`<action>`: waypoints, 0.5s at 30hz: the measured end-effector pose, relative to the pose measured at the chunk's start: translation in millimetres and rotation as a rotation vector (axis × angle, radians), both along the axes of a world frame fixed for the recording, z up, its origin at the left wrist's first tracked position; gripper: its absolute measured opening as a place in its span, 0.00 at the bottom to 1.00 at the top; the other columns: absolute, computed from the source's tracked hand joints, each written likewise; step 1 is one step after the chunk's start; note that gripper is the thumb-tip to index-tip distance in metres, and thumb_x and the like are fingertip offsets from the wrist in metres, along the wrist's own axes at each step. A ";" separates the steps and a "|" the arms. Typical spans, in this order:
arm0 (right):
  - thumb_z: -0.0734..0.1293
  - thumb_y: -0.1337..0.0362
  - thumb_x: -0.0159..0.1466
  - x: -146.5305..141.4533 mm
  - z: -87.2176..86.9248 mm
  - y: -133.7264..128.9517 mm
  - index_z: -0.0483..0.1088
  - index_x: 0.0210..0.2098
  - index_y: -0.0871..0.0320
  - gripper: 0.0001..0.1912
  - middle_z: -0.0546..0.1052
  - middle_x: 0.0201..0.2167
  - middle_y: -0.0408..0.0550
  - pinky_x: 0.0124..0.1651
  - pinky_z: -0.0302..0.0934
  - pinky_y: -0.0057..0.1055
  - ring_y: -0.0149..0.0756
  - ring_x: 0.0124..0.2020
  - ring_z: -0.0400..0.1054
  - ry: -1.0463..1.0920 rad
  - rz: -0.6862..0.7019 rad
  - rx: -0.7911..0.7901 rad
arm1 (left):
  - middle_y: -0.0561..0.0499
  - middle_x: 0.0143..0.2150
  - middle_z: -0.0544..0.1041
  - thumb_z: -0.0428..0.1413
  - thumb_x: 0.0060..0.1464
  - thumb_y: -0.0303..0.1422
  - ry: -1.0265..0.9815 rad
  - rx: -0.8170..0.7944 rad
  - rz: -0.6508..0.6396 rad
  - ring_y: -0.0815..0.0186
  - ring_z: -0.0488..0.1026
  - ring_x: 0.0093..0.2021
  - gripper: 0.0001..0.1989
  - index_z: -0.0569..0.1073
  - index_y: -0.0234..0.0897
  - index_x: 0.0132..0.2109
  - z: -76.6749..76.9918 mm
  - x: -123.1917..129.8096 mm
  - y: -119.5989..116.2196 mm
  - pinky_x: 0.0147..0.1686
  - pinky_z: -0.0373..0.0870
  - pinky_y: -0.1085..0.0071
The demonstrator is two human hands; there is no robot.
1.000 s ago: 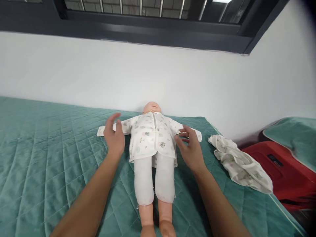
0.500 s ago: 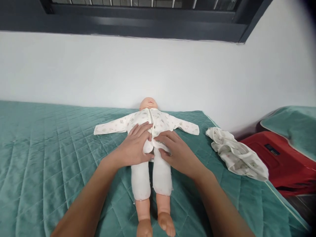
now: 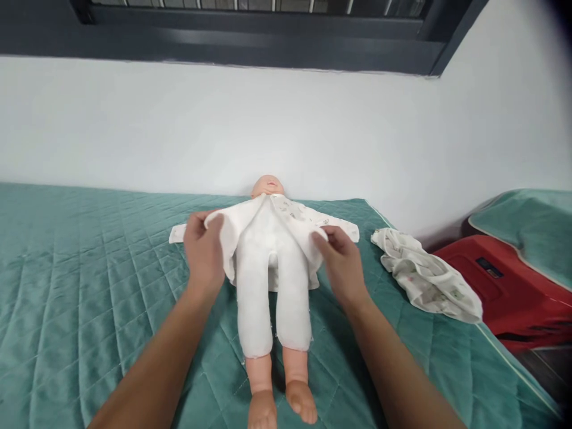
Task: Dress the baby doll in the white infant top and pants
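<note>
A baby doll (image 3: 256, 310) lies on its back, head toward the wall and bare feet toward me. It wears a white printed baby shirt (image 3: 292, 210) with both sleeves stretched out sideways. My left hand (image 3: 204, 250) pinches the left front edge of the shirt and holds it folded outward. On the other side my right hand (image 3: 342, 259) grips the right front edge, also pulled outward. Between the two raised flaps the doll's white cloth torso and legs show. The doll's hands are not visible.
A green quilted bedspread (image 3: 89, 310) spreads under the doll. Crumpled white printed cloth (image 3: 426, 274) lies to the right, near the bed's edge. Beyond it are a red plastic object (image 3: 504, 292) and green fabric (image 3: 527, 217). A white wall (image 3: 179, 125) stands behind, below a dark window frame (image 3: 268, 44).
Both hands have moved apart from the middle of the shirt, each taking a front edge outward. The shirt front has opened and uncovered the doll's torso.
</note>
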State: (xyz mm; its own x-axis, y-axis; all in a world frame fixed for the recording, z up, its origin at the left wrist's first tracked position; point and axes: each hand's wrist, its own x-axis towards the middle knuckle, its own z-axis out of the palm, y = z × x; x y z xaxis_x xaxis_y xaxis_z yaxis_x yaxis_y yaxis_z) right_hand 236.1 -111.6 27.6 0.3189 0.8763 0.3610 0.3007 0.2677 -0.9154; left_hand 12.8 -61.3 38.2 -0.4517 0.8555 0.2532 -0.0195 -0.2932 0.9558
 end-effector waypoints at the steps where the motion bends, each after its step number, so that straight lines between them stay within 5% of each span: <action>1: 0.68 0.57 0.61 5.9 -2.7 4.2 0.70 0.37 0.55 0.08 0.72 0.32 0.41 0.38 0.62 0.31 0.33 0.33 0.65 0.142 -0.054 0.009 | 0.55 0.35 0.73 0.55 0.54 0.31 -0.106 -0.016 0.033 0.67 0.73 0.38 0.04 0.68 0.38 0.38 -1.1 -5.8 5.3 0.41 0.72 0.69; 4: 0.67 0.59 0.58 23.7 -7.8 13.4 0.67 0.39 0.54 0.11 0.72 0.37 0.43 0.41 0.64 0.32 0.35 0.38 0.68 0.361 -0.248 0.081 | 0.54 0.43 0.73 0.55 0.51 0.26 -0.195 0.021 0.157 0.66 0.73 0.44 0.10 0.67 0.39 0.42 -4.9 -18.8 15.8 0.48 0.72 0.67; 8: 0.63 0.60 0.60 33.6 -9.0 13.7 0.66 0.48 0.54 0.16 0.72 0.48 0.50 0.53 0.64 0.40 0.42 0.51 0.68 0.173 -0.510 0.178 | 0.51 0.55 0.70 0.53 0.50 0.20 0.142 0.277 0.293 0.64 0.68 0.59 0.15 0.66 0.41 0.44 -4.5 -16.4 8.2 0.60 0.64 0.62; 11: 0.62 0.60 0.62 28.5 -8.6 8.3 0.66 0.51 0.53 0.17 0.70 0.53 0.52 0.60 0.59 0.46 0.44 0.57 0.65 -0.031 -0.529 0.222 | 0.49 0.54 0.72 0.53 0.55 0.23 0.384 0.436 0.166 0.61 0.69 0.58 0.11 0.66 0.41 0.44 -6.4 -6.0 -1.1 0.61 0.64 0.59; 15: 0.62 0.63 0.62 29.1 -14.7 2.8 0.68 0.47 0.54 0.13 0.71 0.54 0.52 0.66 0.51 0.49 0.44 0.60 0.62 -0.262 -0.517 0.254 | 0.49 0.49 0.76 0.51 0.57 0.25 0.610 0.432 -0.116 0.61 0.72 0.54 0.11 0.71 0.40 0.46 -18.4 1.7 1.0 0.59 0.65 0.60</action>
State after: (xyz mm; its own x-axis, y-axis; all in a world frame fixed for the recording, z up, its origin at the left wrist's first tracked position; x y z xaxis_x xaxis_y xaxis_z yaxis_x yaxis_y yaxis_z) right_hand 265.2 -108.8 12.9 0.5508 0.5096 0.6610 0.6548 0.2273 -0.7208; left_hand 14.6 -60.3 19.8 -0.0374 0.6571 0.7528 0.4231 -0.6721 0.6077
